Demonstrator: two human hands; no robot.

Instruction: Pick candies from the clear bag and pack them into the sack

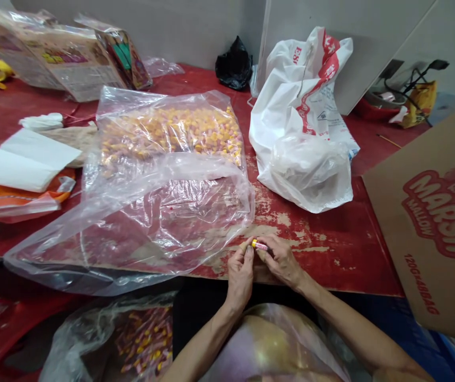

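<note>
Over the table's front edge, my left hand [240,271] and my right hand [283,259] pinch one small pink tube with a yellow cap [260,245] between them. The left fingertips are at the yellow end, and the right fingers grip the pink labelled end. Left of the hands lies a large clear plastic bag [167,212], its loose mouth hanging over the edge. Many similar yellow-and-pink tubes [172,132] fill its far part. More tubes [148,339] sit in another clear bag [66,347] below the table, to the left of my lap.
A white plastic bag [303,116] stands on the red table [342,239] behind my right hand. A cardboard carton [390,212] rises at the right. White paper [24,159], an orange packet [12,199] and wrapped packages [76,66] lie left. A black bag [234,63] is at the back.
</note>
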